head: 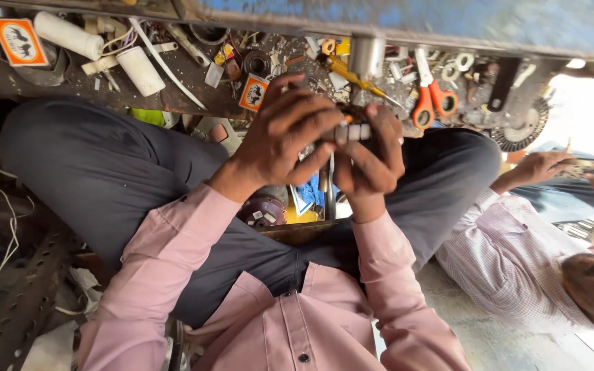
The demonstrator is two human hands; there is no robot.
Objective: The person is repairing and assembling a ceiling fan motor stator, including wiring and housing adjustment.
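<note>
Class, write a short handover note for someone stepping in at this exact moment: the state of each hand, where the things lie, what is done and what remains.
Left hand: closed around one end of a small part with pale segments, held over the lap.
Right hand: gripping the same part from the other side.
Around: orange-handled scissors, a yellow-handled screwdriver and white tubes lie on the cluttered workbench ahead. Another person's hands work to the right.
Done: part picked up and in both hands.
Left: the work on the part itself; how far along it is cannot be told.
</note>
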